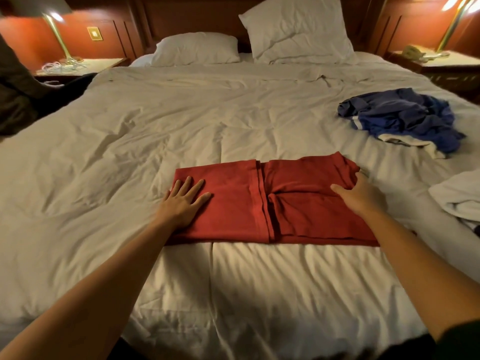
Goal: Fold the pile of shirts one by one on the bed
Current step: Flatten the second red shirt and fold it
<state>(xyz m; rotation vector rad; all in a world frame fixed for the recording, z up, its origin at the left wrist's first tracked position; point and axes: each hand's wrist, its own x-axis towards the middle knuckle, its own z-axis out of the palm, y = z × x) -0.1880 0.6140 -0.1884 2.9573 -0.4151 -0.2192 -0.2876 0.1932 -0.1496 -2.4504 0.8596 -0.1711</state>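
Observation:
A red shirt (239,201) lies flat on the white bed (155,126), folded into a long rectangle with a seam running down its middle. My left hand (184,201) presses flat on its left end, fingers spread and straight. My right hand (359,194) rests on the right end, thumb on top and fingers curling over the far right edge of the cloth. A crumpled pile of blue shirts (405,118) with a white one beneath lies at the right of the bed.
Two white pillows (298,29) stand against the headboard. A bunched white cloth (459,198) lies at the right edge. Nightstands with lamps (55,24) flank the bed. Dark clothing (15,100) lies on the left.

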